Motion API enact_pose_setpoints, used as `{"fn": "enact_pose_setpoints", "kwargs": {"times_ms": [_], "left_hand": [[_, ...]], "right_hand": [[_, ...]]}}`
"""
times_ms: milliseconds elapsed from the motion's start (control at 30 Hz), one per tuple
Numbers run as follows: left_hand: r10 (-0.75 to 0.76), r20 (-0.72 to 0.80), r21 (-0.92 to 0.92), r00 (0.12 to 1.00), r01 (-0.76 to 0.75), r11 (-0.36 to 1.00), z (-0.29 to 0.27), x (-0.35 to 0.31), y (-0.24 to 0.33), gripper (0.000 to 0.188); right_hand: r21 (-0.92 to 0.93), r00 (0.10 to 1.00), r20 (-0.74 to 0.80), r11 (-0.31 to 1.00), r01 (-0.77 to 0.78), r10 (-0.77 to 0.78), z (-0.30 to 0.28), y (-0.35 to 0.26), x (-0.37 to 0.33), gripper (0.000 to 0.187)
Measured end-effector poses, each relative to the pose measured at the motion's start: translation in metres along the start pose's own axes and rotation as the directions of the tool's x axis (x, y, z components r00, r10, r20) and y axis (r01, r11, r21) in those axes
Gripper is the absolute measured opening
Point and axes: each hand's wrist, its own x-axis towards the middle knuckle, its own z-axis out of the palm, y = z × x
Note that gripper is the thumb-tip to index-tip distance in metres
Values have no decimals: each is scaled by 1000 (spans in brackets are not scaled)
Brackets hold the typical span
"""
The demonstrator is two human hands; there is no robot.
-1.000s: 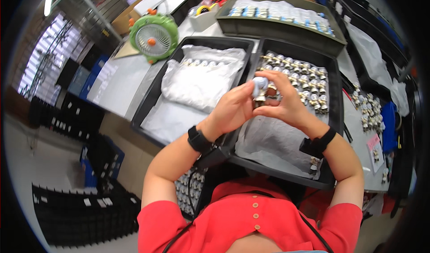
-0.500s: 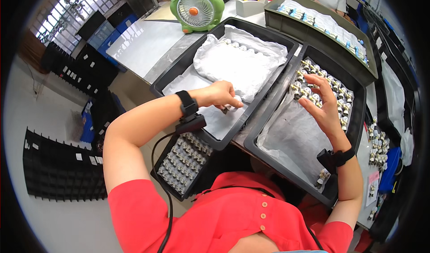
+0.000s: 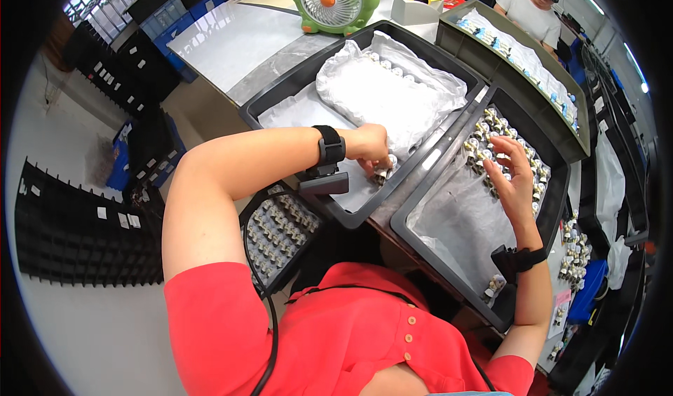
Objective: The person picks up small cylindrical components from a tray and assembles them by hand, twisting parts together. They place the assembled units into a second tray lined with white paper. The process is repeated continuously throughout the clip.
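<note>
Worktable (image 3: 228, 42) | left hand (image 3: 370, 143) pinches figurine (image 3: 383, 174) | long axis slanted — head away, rightward

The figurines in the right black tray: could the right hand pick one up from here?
Probably yes: the right hand is close to the figurines, looks empty, and nothing seems to cover them.

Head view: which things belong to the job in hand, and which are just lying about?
Apparently in use:
figurine in left hand
left tray
right tray
right tray's figurines, near right hand

Apparently lying about:
fan
tape holder
</note>
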Motion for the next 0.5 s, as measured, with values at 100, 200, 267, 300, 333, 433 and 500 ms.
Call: {"fn": "enact_pose_setpoints", "kwargs": {"times_ms": [100, 200, 267, 300, 333, 433, 500], "left_hand": [[8, -12, -12, 1000, -8, 1000, -3, 1, -1, 22], [20, 30, -30, 999, -19, 999, -5, 3, -7, 21], [9, 32, -97, 999, -6, 995, -6, -1, -7, 19], [1, 29, -133, 1000, 3, 991, -7, -4, -7, 18], [26, 13, -147, 1000, -23, 989, -6, -1, -9, 18], [91, -4, -208, 996, -90, 974, -2, 8, -10, 16], [122, 27, -272, 992, -110, 956, -3, 9, -9, 15]], "right_hand": [[1, 1000, 0, 1000, -5, 5, 1, 3, 1, 32], [12, 1000, -3, 1000, -2, 2, 3, 4, 2, 30], [2, 1000, -2, 1000, -3, 3, 2, 8, 1, 27], [0, 1000, 2, 1000, -1, 1, 3, 9, 2, 26], [-4, 1000, -2, 1000, 3, -3, 4, 10, 2, 25], [-33, 1000, 0, 999, -8, 8, 1, 8, -1, 23], [-71, 999, 15, 997, -42, 43, -5, 9, -2, 24]]}}
